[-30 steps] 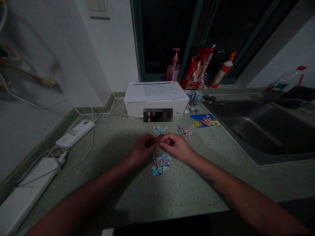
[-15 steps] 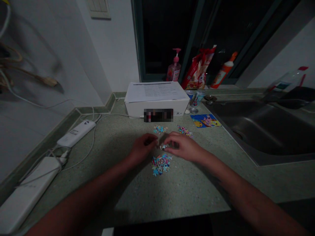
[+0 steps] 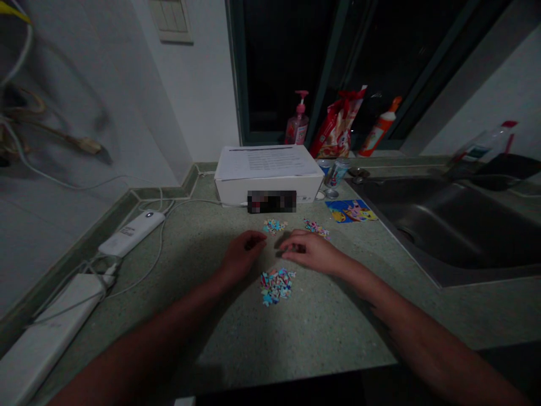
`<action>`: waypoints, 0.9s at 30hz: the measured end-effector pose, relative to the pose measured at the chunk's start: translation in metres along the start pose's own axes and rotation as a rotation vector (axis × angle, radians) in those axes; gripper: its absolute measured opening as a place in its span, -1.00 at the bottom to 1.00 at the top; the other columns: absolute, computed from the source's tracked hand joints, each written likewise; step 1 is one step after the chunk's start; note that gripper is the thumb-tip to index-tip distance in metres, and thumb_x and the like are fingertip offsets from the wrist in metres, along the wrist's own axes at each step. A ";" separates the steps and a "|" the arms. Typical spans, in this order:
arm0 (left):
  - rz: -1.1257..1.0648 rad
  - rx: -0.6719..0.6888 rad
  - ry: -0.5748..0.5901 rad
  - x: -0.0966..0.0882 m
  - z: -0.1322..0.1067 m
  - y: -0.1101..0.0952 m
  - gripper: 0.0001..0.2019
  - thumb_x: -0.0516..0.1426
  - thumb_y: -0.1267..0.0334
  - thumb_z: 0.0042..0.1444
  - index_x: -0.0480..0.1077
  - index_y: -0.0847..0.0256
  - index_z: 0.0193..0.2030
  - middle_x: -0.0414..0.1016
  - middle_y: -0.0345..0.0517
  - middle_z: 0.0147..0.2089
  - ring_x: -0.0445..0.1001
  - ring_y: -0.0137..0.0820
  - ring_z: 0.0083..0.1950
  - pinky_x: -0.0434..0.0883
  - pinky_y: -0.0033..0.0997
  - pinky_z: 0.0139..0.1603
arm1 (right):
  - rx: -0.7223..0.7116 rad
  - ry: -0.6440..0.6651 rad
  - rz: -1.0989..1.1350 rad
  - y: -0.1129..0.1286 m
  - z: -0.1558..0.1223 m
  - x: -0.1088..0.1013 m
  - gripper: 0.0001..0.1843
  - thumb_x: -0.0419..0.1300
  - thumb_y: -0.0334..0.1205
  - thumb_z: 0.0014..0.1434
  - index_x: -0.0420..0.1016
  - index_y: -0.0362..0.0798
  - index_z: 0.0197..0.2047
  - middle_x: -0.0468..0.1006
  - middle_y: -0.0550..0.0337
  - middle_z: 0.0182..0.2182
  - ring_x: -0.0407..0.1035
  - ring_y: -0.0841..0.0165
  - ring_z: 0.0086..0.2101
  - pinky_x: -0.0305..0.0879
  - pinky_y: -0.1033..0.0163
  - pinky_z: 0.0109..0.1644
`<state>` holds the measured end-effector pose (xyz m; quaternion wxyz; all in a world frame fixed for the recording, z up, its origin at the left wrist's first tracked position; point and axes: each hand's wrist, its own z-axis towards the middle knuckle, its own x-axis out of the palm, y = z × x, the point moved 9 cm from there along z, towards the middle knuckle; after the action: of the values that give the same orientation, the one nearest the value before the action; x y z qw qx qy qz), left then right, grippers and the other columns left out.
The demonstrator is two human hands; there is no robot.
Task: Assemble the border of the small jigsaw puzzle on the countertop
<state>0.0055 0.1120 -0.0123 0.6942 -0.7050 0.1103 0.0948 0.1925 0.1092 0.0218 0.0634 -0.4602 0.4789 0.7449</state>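
Both hands rest on a speckled green counter (image 3: 321, 327) in dim light. My left hand (image 3: 242, 255) is curled, its fingertips pinched on something small that I cannot make out. My right hand (image 3: 310, 252) lies a little apart from it, fingers bent down with the tips on the counter, and whether a piece sits under them is hidden. A pile of small colourful puzzle pieces (image 3: 276, 283) lies just in front of the hands. Two smaller piles (image 3: 274, 226) (image 3: 316, 228) sit beyond them. A colourful picture card (image 3: 350, 211) lies further right.
A white box (image 3: 267, 175) with a printed sheet on top stands at the back. A steel sink (image 3: 456, 225) fills the right side. White power strips (image 3: 131, 231) (image 3: 46, 332) and cables run along the left wall. Soap bottle (image 3: 297, 125), red bag (image 3: 338, 127) and orange bottle (image 3: 378, 128) stand by the window.
The hands were pinched together over a small piece; they have drawn apart and the right fingertips have dropped to the counter. The view has tilted down slightly.
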 end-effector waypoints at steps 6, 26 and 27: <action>-0.010 0.027 -0.001 0.000 0.001 0.002 -0.86 0.28 0.22 0.14 0.65 0.14 -0.19 0.70 -0.12 -0.22 0.61 -0.25 -0.18 0.49 -0.29 -0.08 | 0.150 -0.210 -0.331 -0.026 0.030 -0.018 -0.71 0.33 -0.18 0.42 0.70 -0.01 0.15 0.65 -0.06 0.04 0.58 0.09 0.00 0.47 0.03 0.09; 0.041 0.023 0.008 0.002 0.001 -0.001 -0.81 0.26 0.19 0.11 0.62 0.18 -0.17 0.69 -0.10 -0.22 0.61 -0.26 -0.21 0.51 -0.28 -0.10 | 0.247 -0.280 -0.052 -0.036 0.033 -0.020 -0.94 0.36 -0.32 0.29 0.71 -0.03 -0.22 0.66 0.12 -0.24 0.53 0.27 -0.25 0.35 0.19 -0.13; 0.047 0.033 0.009 0.003 0.000 -0.002 -0.79 0.26 0.17 0.11 0.62 0.18 -0.15 0.70 -0.09 -0.21 0.61 -0.26 -0.21 0.51 -0.28 -0.11 | 0.242 -0.298 0.014 -0.034 0.028 -0.019 -0.94 0.37 -0.31 0.28 0.71 -0.02 -0.22 0.67 0.13 -0.25 0.52 0.28 -0.25 0.35 0.18 -0.13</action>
<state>0.0087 0.1120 -0.0108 0.7027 -0.6911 0.1314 0.1064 0.2039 0.1559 0.0167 0.1831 -0.3306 0.5534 0.7423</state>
